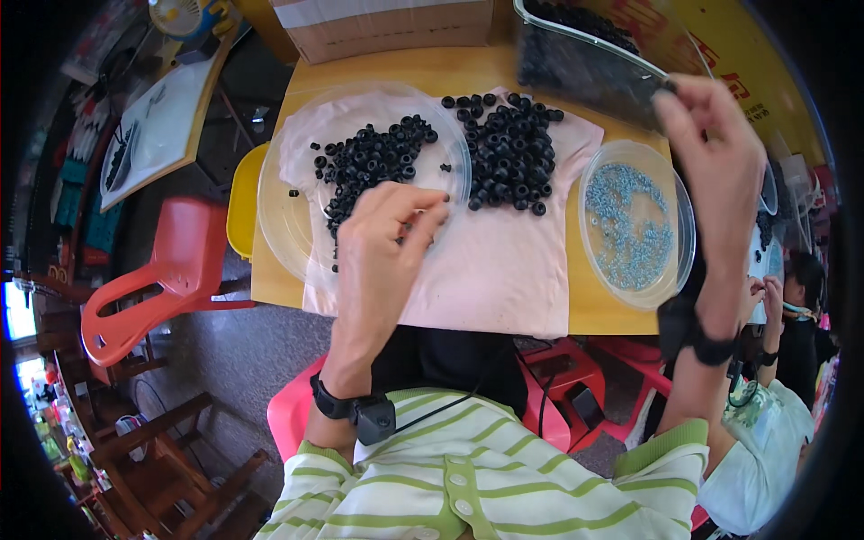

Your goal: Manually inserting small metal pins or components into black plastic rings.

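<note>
My left hand [378,247] is over the round clear tray [292,243], fingers pinched, with a small black bead at the fingertips. Small black beads [369,162] lie heaped in that tray. Just right of it, a pile of larger black beads [513,153] rests on the pink cloth [504,270]. My right hand [711,135] is raised at the near right corner of the clear box [585,76], which holds black beads. Its thumb and fingers are closed, with something dark at the tips, too blurred to name.
An oval clear tray [589,256] of tiny blue beads stands at the table's right. A cardboard box [387,31] sits at the back edge. At the left are a yellow stool [243,202] and a red chair [184,243]. Another person [765,441] works at the right.
</note>
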`<state>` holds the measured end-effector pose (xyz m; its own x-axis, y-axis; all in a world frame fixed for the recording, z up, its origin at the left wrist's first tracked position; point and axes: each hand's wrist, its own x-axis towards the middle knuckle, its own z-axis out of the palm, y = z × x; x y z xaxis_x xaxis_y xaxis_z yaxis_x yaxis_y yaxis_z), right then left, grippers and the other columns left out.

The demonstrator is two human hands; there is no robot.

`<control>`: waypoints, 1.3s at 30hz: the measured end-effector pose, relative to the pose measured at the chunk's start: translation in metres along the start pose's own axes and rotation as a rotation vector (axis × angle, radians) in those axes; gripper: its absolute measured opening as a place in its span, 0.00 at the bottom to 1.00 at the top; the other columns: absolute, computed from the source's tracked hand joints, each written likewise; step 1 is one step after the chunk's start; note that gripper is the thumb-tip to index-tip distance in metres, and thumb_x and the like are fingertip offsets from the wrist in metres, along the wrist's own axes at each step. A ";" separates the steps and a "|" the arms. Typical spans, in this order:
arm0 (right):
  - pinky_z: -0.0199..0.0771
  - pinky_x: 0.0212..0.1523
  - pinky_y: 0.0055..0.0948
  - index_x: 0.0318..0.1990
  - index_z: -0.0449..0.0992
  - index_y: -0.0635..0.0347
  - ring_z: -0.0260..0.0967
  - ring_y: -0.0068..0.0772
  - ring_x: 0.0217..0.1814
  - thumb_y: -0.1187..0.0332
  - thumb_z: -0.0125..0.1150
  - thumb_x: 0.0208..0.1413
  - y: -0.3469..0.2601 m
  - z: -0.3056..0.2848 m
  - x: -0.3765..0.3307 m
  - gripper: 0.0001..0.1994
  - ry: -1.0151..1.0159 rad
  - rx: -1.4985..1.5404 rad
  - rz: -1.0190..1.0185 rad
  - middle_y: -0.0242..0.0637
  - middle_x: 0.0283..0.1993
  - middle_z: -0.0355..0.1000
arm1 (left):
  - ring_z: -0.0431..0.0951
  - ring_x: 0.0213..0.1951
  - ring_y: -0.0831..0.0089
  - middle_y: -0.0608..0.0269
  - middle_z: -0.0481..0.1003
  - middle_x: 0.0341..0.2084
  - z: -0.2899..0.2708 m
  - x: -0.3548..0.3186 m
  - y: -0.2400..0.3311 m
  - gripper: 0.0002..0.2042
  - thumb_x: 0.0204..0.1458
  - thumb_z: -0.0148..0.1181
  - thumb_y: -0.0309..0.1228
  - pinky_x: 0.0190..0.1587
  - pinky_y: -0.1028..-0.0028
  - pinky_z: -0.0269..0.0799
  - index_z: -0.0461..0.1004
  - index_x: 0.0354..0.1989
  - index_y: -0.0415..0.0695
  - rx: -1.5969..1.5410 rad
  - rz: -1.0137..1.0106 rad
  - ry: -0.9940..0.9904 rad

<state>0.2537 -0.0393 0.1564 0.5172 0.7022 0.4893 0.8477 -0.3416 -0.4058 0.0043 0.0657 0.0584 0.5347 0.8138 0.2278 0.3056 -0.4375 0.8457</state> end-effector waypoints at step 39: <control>0.72 0.37 0.38 0.30 0.76 0.59 0.73 0.44 0.36 0.70 0.62 0.49 0.056 0.048 -0.105 0.03 -0.307 -0.024 0.022 0.37 0.34 0.73 | 0.73 0.37 0.82 0.66 0.74 0.36 0.045 -0.070 0.011 0.08 0.50 0.63 0.18 0.43 0.81 0.69 0.75 0.39 0.37 -0.780 -0.272 -0.414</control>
<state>0.2410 -0.1019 0.0455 0.4788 0.8491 0.2232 0.8411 -0.3707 -0.3940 0.0057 -0.0135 0.0295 0.8075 0.5830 -0.0898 -0.0749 0.2524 0.9647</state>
